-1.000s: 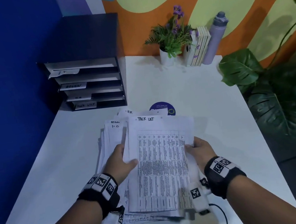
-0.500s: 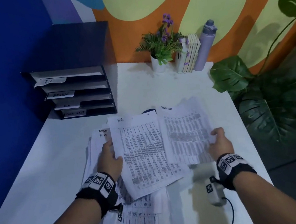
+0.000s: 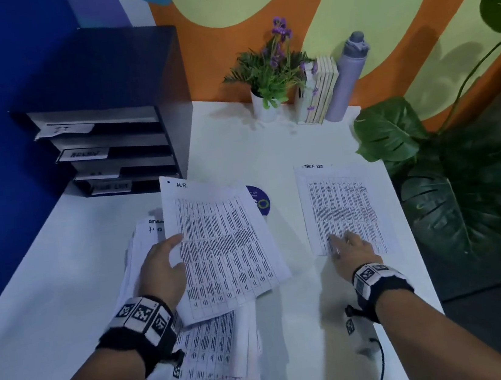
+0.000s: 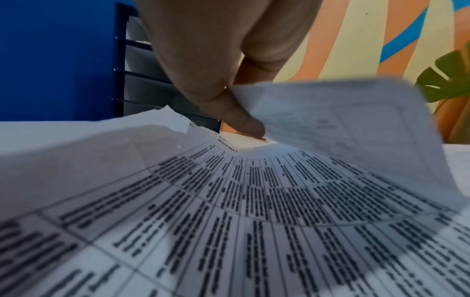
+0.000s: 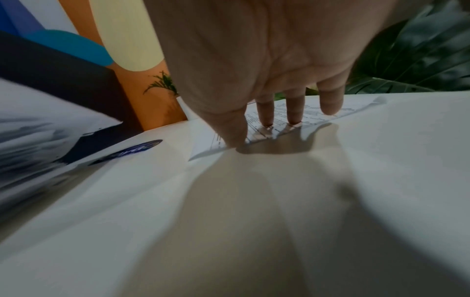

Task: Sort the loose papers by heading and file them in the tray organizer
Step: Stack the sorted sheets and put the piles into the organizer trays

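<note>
The loose papers point(image 3: 200, 352) lie in an untidy stack on the near left of the white table point(image 3: 51, 311), edges fanned and misaligned. The left hand point(image 3: 161, 271) pinches the top sheet, headed "H.R." point(image 3: 218, 242), at its left edge; the left wrist view shows the thumb point(image 4: 236, 118) curled on top of it and the sheet bowed upward, clear of the stack. A separate sheet headed "TASK LIST" point(image 3: 342, 209) lies flat on the right of the table, well apart from the stack. The right hand point(image 3: 351, 248) rests on its near edge with fingers point(image 5: 264, 112) straight and spread, tips touching the paper, gripping nothing.

The tray organizer point(image 3: 115, 143) stands at the far left, four labelled slots facing the table; whether any slot holds paper cannot be told.

Risks, as judged:
- The one-edge pinch leaves the H.R. sheet unsupported; a quick move could fold or tear it, or drag the sheet beneath along.
- The fanned stack hides most headings; a sheet could be misread and sorted into the wrong group.
- The tray labels are small and partly blurred; misfiling is likely if they are not read closely.
- The separate sheet sits near the right table edge; a sliding fingertip could push it off.
</note>
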A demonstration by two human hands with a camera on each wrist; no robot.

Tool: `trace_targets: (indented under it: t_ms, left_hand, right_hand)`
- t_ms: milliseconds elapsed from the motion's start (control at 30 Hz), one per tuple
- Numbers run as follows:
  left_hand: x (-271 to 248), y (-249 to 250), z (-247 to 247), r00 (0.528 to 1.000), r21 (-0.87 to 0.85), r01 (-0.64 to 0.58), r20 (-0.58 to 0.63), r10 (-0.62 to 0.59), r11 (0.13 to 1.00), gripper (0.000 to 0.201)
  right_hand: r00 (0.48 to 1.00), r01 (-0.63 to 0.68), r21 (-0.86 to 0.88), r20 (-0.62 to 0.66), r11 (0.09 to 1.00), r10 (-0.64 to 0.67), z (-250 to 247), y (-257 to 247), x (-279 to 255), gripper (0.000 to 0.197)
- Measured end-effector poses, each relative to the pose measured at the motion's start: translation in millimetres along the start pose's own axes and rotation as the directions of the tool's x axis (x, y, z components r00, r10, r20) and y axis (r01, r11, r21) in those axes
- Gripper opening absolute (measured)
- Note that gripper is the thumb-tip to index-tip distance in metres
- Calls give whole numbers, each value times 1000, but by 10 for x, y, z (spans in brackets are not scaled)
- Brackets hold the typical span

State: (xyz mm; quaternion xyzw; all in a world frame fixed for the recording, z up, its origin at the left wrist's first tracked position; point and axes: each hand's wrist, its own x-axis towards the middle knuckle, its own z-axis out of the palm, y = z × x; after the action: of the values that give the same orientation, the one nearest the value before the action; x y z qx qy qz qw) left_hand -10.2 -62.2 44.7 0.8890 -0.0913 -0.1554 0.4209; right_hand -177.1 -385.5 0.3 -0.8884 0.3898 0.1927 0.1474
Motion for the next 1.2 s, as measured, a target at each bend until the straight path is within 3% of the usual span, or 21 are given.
trace_targets:
  t_ms: [200, 267, 300, 333, 400, 467, 533, 600, 700, 800, 967, 1100, 1200]
  left_hand:
    - [-39, 15, -60, 999, -34, 2, -39, -4, 999, 48]
    - [-59, 13, -60, 1000, -58, 7, -23, -8, 998, 47]
    - [-70, 9, -52, 1000, -65, 9, -4, -9, 998, 46]
    - [-96, 22, -54, 1000, -67, 8, 24, -6, 998, 46]
    - [-147, 11, -57, 993, -73, 5, 118, 3, 997, 51]
    - [-185, -33, -54, 984, -107, 5, 179, 14, 994, 57]
    - [-198, -113, -82, 990, -61, -3, 137, 11, 998, 52]
    - [-156, -257, -136, 998, 96, 22, 49, -27, 995, 49]
    - [-97, -527, -231, 990, 506, 65, 74, -119, 860, 64]
    - [-89, -700, -292, 973, 611, 91, 114, -201, 786, 70]
    - [-65, -899, -366, 958, 502, 172, 117, -263, 848, 74]
    - [-67, -932, -479, 941, 462, 253, 86, -327, 850, 65]
    - [-19, -994, -592, 935, 382, 298, 67, -348, 875, 72]
  right_hand:
    - [996, -69, -19, 53, 997, 70, -303, -25, 238, 31]
    - [999, -20, 89, -30, 996, 23, -329, -182, 226, 42]
    - [998, 33, 226, -50, 974, -23, -342, -315, 168, 50]
    - [995, 95, 427, -51, 899, -81, -327, -458, 99, 55]
    - [989, 49, 777, 49, 628, -138, -261, -734, -83, 64]
    - [986, -73, 878, 134, 473, -95, -94, -887, -173, 67]
    - [987, -105, 869, 149, 483, -53, 120, -935, -234, 55]
    - [993, -68, 852, 107, 520, -44, 257, -966, -340, 27]
    - [995, -19, 855, 68, 519, -76, 329, -1033, -574, 6]
    - [992, 3, 837, 67, 547, -109, 382, -1134, -774, 8]
    - [996, 26, 794, 30, 607, -81, 444, -1343, -1063, 16]
    - [999, -31, 790, 43, 612, -5, 420, -1499, -1184, 47]
    - [996, -66, 775, 86, 628, -2, 473, -1639, -1186, 64]
